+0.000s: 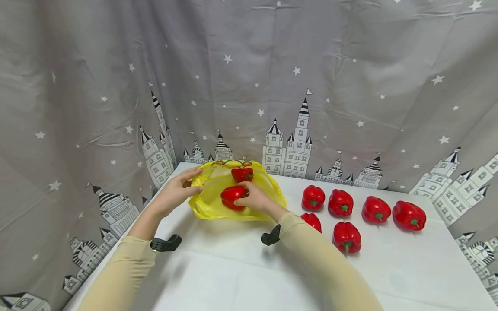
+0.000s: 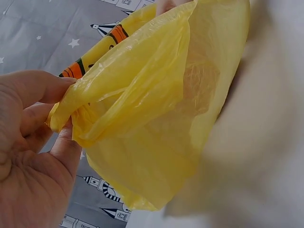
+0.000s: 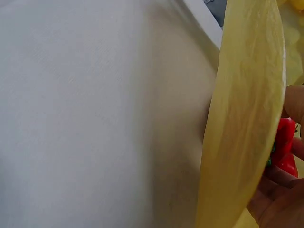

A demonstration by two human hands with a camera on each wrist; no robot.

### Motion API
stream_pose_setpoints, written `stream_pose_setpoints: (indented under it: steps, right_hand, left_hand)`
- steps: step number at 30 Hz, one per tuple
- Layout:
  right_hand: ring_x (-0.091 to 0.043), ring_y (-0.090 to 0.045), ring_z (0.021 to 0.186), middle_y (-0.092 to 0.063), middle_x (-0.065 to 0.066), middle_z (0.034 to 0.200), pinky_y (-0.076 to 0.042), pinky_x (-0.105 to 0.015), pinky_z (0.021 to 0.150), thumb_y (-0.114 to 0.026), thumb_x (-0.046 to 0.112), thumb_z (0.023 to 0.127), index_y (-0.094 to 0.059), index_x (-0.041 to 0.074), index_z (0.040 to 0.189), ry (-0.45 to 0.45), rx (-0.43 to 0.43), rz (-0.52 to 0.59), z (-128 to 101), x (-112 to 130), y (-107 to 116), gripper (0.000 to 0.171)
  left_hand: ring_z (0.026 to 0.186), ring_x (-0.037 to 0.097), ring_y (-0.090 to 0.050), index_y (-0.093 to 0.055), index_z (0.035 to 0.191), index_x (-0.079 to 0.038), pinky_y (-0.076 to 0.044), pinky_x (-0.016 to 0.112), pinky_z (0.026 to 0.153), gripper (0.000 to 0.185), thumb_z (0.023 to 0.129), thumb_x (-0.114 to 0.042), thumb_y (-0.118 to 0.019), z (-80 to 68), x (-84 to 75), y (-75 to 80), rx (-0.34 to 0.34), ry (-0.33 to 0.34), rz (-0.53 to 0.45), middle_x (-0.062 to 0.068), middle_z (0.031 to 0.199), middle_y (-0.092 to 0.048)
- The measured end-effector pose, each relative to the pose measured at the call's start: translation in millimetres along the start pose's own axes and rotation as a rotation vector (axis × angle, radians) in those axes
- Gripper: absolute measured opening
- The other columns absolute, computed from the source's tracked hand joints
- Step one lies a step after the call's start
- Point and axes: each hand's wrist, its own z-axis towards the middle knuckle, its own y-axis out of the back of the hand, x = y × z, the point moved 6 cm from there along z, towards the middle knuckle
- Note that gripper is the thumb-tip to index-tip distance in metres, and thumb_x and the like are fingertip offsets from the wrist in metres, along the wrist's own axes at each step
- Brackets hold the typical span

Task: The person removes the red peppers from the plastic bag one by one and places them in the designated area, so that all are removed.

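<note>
A yellow plastic bag [image 1: 210,207] lies spread on the table with its mouth held wide. At its left edge my left hand [image 1: 177,192] pinches the rim; the left wrist view shows the thin film of the bag [image 2: 137,95] between thumb and fingers. My right hand [image 1: 254,198] reaches inside the bag and grips a red bell pepper [image 1: 232,198]. Behind it, another red bell pepper [image 1: 243,174] sits in the bag. In the right wrist view, the bag's edge partly covers the held pepper [image 3: 286,145] and its green stem.
Several red bell peppers stand on the white table [image 1: 233,276] to the right, such as a front one [image 1: 347,238] and a far-right one [image 1: 409,215]. My right sleeve partly hides one pepper [image 1: 312,221]. A grey castle-print curtain [image 1: 249,77] hangs behind and at the left.
</note>
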Motion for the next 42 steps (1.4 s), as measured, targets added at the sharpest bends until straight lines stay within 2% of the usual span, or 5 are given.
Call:
stream_pose_setpoints:
  steps: [11, 15, 21, 34, 42]
  right_hand:
    - [-0.02, -0.051, 0.105, -0.051, -0.004, 0.12, -0.046, -0.035, 0.089, -0.074, 0.034, 0.077, -0.043, 0.011, 0.128, -0.035, -0.005, -0.008, -23.2, -9.3, 10.3, 0.064]
    - [-0.022, -0.048, 0.114, -0.047, -0.005, 0.129, -0.043, -0.039, 0.094, -0.073, 0.036, 0.077, -0.038, 0.012, 0.136, -0.011, -0.017, -0.034, -26.3, -9.5, 7.7, 0.073]
    - [-0.022, -0.041, 0.122, -0.039, -0.003, 0.14, -0.039, -0.041, 0.099, -0.07, 0.036, 0.08, -0.032, 0.024, 0.145, 0.067, 0.012, -0.072, -26.3, -8.6, 0.6, 0.075]
    - [-0.016, -0.057, 0.094, -0.045, -0.006, 0.13, -0.047, -0.028, 0.084, -0.074, 0.026, 0.078, -0.038, 0.016, 0.141, 0.118, 0.082, -0.047, -37.5, 0.2, -4.4, 0.073]
    - [-0.021, -0.056, 0.098, -0.053, -0.009, 0.118, -0.048, -0.029, 0.081, -0.071, 0.022, 0.08, -0.048, 0.013, 0.131, 0.085, 0.067, -0.03, -37.0, -0.3, 1.9, 0.057]
  left_hand:
    - [0.128, 0.03, -0.036, -0.037, 0.14, -0.001, -0.045, 0.024, 0.089, 0.062, 0.086, -0.012, -0.065, -12.5, -23.2, -6.6, 0.036, 0.019, 0.027, 0.005, 0.15, -0.026]
    - [0.128, 0.031, -0.037, -0.037, 0.14, 0.001, -0.044, 0.03, 0.092, 0.061, 0.086, -0.011, -0.064, -15.3, -28.3, -10.2, 0.054, 0.019, 0.073, 0.007, 0.149, -0.026]
    - [0.126, 0.031, -0.039, -0.038, 0.14, 0.0, -0.042, 0.037, 0.094, 0.061, 0.086, -0.013, -0.064, -17.9, -28.8, -12.0, 0.073, 0.021, 0.11, 0.005, 0.149, -0.027]
    - [0.127, 0.036, -0.035, -0.039, 0.138, 0.004, -0.033, 0.05, 0.101, 0.058, 0.086, -0.008, -0.063, -25.9, -27.3, -13.5, 0.097, -0.044, 0.168, 0.009, 0.149, -0.028]
    - [0.129, 0.035, -0.033, -0.04, 0.138, 0.002, -0.03, 0.05, 0.103, 0.058, 0.086, -0.01, -0.063, -27.4, -23.7, -13.7, 0.096, -0.037, 0.175, 0.01, 0.148, -0.028]
